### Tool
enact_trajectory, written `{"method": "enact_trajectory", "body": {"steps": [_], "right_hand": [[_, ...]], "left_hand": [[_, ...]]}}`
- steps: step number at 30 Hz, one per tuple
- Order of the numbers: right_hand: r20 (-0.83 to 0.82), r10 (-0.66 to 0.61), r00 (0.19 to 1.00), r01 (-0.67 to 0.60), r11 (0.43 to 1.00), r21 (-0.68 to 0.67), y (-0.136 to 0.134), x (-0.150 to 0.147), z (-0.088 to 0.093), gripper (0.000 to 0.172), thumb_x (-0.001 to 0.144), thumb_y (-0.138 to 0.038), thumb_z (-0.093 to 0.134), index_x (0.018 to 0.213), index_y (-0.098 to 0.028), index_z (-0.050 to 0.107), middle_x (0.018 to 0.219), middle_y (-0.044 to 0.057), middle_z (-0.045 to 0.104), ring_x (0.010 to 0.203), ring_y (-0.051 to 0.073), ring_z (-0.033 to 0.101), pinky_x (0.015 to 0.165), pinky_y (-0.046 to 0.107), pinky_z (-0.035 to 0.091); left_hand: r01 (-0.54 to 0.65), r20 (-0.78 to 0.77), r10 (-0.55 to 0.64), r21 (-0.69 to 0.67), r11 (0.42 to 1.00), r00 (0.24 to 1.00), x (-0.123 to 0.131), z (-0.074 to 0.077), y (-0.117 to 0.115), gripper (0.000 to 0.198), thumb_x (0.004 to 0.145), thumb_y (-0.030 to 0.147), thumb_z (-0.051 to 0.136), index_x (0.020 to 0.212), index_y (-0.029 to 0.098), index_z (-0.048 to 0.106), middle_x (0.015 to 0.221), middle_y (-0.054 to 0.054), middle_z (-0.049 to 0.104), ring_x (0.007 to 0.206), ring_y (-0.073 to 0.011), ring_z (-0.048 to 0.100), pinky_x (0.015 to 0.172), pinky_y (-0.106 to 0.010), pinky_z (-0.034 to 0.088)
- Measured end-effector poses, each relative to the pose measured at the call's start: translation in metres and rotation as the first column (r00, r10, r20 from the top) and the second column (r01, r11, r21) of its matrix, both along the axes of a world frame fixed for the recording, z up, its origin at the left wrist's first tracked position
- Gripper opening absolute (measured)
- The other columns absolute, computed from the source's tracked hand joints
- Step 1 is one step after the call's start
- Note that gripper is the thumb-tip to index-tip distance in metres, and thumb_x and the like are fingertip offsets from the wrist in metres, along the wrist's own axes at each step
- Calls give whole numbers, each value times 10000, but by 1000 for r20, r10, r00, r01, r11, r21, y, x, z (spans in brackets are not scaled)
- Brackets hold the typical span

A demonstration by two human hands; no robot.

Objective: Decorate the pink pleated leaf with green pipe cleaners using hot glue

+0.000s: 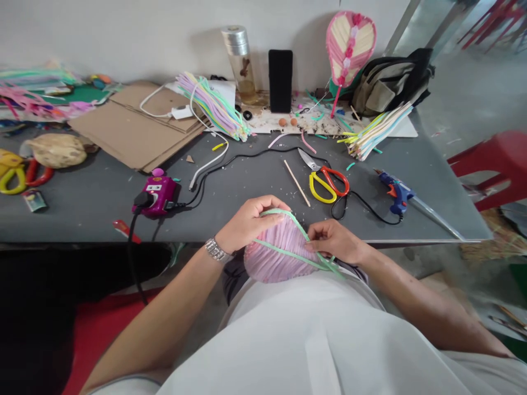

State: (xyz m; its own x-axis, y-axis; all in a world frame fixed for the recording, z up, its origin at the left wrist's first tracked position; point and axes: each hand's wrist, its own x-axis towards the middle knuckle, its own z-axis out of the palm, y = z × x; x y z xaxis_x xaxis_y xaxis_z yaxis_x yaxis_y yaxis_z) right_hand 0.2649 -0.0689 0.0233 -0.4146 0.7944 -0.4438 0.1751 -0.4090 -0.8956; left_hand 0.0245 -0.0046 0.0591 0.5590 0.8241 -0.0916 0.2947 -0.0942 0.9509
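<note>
A lilac craft piece (284, 260) made of fuzzy stems, pinkish at its left side, rests against my lap at the table's front edge. Mint-green pipe cleaner (288, 252) runs along its upper edge and across its face, with loose ends at the lower right. My left hand (257, 219) is closed on the upper left edge, thumb over the piece and fingers behind. At the right edge, my right hand (333, 240) pinches the green pipe cleaner between thumb and fingers. The lower part of the piece lies against my white shirt.
Scissors (323, 184), a wooden stick (297, 182) and a blue glue gun (397, 192) lie ahead. A purple power adapter (158, 195) sits left, with cables. Behind are pipe cleaner bundles (216, 107), cardboard (140, 120), a bottle (241, 66), a phone (280, 81) and a pink heart-shaped fan (349, 49).
</note>
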Motion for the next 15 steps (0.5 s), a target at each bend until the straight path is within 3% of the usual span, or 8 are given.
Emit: {"method": "enact_trajectory", "body": {"steps": [6,15], "right_hand": [[3,-15,1000,15,1000,4,0,-1,-3,442,651,-513,858,631,-182,566,477,-87,457,433,48,369,425,204,270],[-5,-36,999,36,998,-55,-7,6,5,400,619,-443,900,748,-162,646,574,-70,551,508,52,426,470,194,317]], "left_hand": [[15,20,-13,-75,997,1000,1,4,1,168,823,306,707,924,171,715,925,-44,746,849,-161,660,828,-297,510],[-18,52,29,-195,981,998,-4,1,7,267,896,422,641,952,171,712,857,-22,672,771,-146,553,725,-277,418]]}}
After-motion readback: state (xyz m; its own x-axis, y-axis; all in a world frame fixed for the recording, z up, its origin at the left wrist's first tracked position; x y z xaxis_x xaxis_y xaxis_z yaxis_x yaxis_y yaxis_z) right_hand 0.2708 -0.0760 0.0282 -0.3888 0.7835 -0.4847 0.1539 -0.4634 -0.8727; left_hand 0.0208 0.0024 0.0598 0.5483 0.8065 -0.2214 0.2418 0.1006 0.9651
